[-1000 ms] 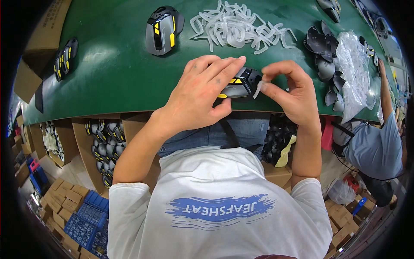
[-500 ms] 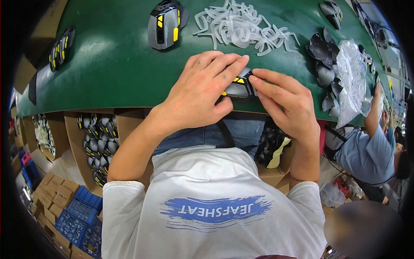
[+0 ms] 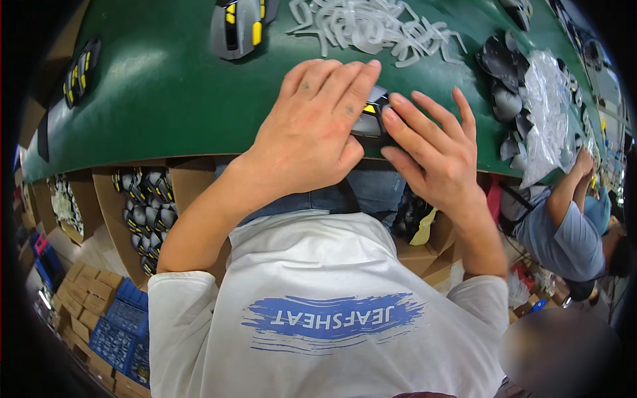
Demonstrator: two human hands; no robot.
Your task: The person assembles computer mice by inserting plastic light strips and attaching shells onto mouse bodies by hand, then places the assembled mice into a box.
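My left hand [image 3: 308,126] lies over a grey and black mouse shell [image 3: 366,125] with yellow parts, its fingers wrapped across the top and thumb along the near side. Most of the shell is hidden under that palm; only its right end shows. At that end is my right hand [image 3: 434,142], fingers spread apart, index fingertip against or very close to the shell's dark edge. Beyond the hands lies a pile of clear, bent plastic strips [image 3: 365,26]. Another grey mouse shell with yellow parts [image 3: 242,30] sits at the far left of my hands.
A further mouse shell [image 3: 81,73] lies at the table's left. Dark shell pieces [image 3: 507,103] and a clear plastic bag [image 3: 545,113] are at the right. Below the table edge, a carton [image 3: 109,212] holds several shells. A co-worker's arm [image 3: 570,186] reaches the table at right.
My right hand's fingers have spread from a pinch at the shell's end. My left hand stays over the shell. The whole view has shifted slightly.
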